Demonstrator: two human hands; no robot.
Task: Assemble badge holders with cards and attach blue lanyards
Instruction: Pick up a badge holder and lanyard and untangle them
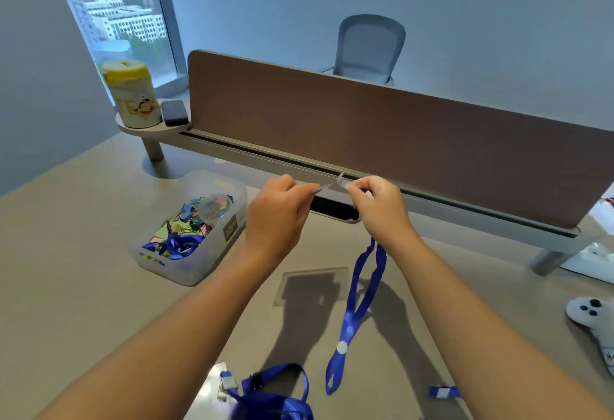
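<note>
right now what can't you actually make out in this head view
- Lanyard clip: covered by the fingers of the right hand.
- Badge holder between the hands: edge-on and blurred; whether a card is inside can't be told.
- Finished lanyard: cut off by the bottom edge.
- Bin contents: too small to sort.

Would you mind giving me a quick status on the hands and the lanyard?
Left hand pinching clear badge holder. Right hand gripping blue lanyard at its clip, strap hanging to the desk. Nothing between the hands.
</note>
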